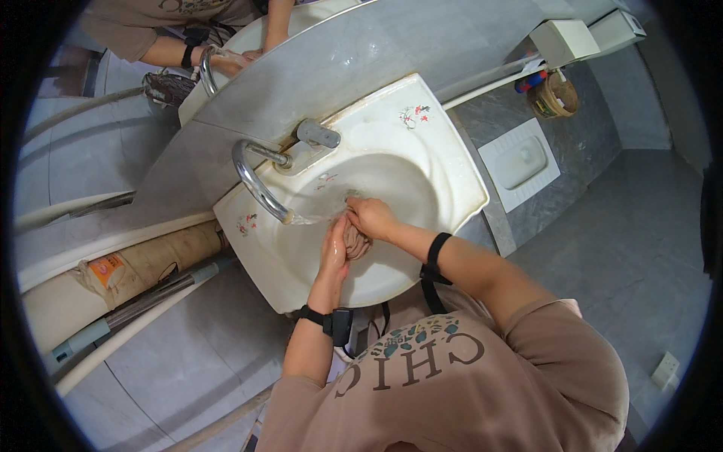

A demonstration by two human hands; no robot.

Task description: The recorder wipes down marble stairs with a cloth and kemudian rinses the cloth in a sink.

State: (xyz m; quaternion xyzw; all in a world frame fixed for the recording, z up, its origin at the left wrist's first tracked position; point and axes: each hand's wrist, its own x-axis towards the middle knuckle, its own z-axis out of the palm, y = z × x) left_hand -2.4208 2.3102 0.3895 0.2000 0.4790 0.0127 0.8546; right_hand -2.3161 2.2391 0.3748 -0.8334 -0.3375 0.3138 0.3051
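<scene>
Water runs from the curved chrome faucet (261, 186) into a white ceramic washbasin (446, 164) with small red flower prints. In its bowl, my left hand (335, 248) grips a wet, bunched brownish-pink cloth (357, 243) from the left side, right by the stream. My right hand (370, 217) lies over the top of the cloth, its fingers curled close to the left fingertips. Whether the right fingers pinch the cloth is partly hidden. Behind the spout stands the faucet's grey lever handle (319, 134).
A mirror (254, 62) rises behind the basin and reflects the arms. Pipes and a wrapped cylinder (164, 260) run along the left. At the right are a squat toilet (522, 161), a small bucket (556, 99) and a low tiled ledge (494, 226).
</scene>
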